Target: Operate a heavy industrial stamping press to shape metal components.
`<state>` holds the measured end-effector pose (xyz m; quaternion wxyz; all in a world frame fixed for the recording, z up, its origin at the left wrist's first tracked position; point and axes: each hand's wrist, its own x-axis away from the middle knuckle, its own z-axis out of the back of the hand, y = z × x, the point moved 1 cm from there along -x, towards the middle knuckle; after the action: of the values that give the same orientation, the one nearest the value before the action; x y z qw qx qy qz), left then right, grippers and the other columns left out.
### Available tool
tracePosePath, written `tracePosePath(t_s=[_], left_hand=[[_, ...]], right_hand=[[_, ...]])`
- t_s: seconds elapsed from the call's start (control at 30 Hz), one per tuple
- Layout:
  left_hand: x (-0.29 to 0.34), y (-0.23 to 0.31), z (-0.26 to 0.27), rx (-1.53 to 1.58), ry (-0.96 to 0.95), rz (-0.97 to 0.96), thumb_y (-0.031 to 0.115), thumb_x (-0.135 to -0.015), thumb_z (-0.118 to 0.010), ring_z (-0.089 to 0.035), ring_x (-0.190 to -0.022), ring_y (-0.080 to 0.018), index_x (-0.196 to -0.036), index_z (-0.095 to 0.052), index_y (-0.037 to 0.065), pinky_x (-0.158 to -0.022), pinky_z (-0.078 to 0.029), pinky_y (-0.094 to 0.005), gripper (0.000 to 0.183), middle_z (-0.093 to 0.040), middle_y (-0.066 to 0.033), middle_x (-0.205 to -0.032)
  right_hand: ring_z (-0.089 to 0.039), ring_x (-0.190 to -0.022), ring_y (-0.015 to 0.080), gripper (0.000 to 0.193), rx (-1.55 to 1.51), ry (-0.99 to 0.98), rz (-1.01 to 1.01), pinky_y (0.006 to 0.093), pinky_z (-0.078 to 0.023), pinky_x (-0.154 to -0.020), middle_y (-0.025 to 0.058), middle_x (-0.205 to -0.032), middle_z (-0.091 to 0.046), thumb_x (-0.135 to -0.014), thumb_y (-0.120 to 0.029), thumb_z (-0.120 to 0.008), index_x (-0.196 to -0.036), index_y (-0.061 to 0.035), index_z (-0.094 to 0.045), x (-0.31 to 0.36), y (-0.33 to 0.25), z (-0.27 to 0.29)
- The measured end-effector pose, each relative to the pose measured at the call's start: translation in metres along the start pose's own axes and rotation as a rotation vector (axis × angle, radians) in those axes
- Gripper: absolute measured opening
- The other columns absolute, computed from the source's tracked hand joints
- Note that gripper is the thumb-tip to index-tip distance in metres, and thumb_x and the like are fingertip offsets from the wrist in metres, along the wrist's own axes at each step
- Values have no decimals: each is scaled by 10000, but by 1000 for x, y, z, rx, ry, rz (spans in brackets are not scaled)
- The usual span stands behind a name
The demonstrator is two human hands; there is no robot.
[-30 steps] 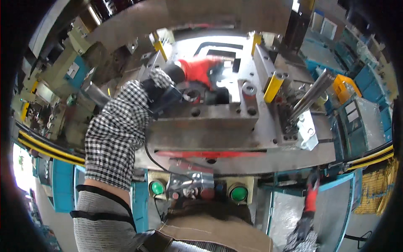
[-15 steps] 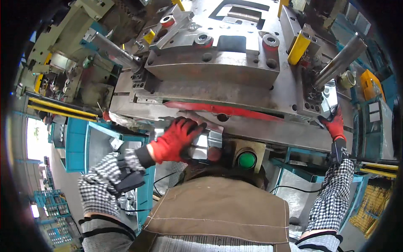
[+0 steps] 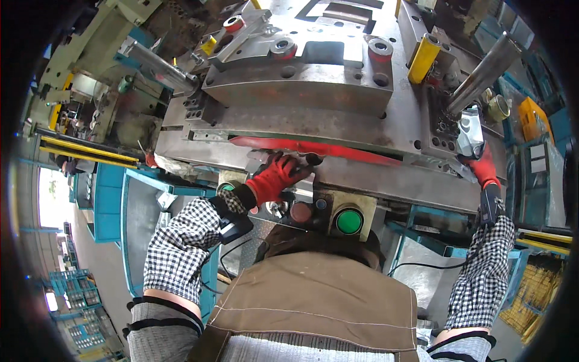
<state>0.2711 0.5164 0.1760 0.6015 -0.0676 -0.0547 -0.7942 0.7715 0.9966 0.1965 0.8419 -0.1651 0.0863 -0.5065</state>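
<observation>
My left hand (image 3: pixel 277 177), in a red glove, is at the front edge of the press bed. Its fingers curl over a bent, shiny sheet-metal part (image 3: pixel 304 189), which is mostly hidden beneath the glove. Far to the right, my right hand (image 3: pixel 482 168), also gloved in red, grips the lower end of another shiny sheet-metal part (image 3: pixel 470 130). That part leans beside the right guide post (image 3: pixel 482 75), and some of the fingertips are hidden behind it.
A large steel die (image 3: pixel 295 96) with a red strip (image 3: pixel 319 149) along its front stands ahead. A green button (image 3: pixel 348 221) and a red button (image 3: pixel 301 212) sit below the bed edge. Blue-framed carts (image 3: pixel 123 211) flank me; a black cable (image 3: pixel 422 264) hangs at right.
My left hand has moved forward and slightly right with the sheet-metal part, uncovering the buttons below it. The right hand stays at its part. The view has shifted slightly.
</observation>
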Motion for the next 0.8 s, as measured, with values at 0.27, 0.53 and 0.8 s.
tracePosePath(t_s=[0.27,0.53,0.8], left_hand=[[6,-15,0,39,96,-73,533,-637,-905,-528,-1353,-385,-1669,-410,222,-1178,-381,-598,1186,-535,-151,-1468],[2,-20,6,101,145,-72,489,-727,-873,-555,-1345,-371,-1641,-458,234,-1165,-417,-570,1035,-576,-130,-1471],[14,-20,-1,149,163,35,458,-727,-882,-556,-1351,-378,-1585,-527,216,-1165,-423,-567,959,-586,-136,-1483]], right_hand=[[-584,-1389,345,1032,-20,27,-7,426,-455,-1165,225,-1498,-604,-760,-280,-919,-1618,3,-421,7,8,17],[-592,-1387,375,1118,-55,237,-45,440,-469,-1153,253,-1489,-608,-697,-298,-970,-1616,12,-414,28,-2,47],[-490,-1453,277,1111,-475,118,-105,420,-400,-1189,166,-1591,-506,-742,-211,-924,-1674,-43,-343,158,5,86]])
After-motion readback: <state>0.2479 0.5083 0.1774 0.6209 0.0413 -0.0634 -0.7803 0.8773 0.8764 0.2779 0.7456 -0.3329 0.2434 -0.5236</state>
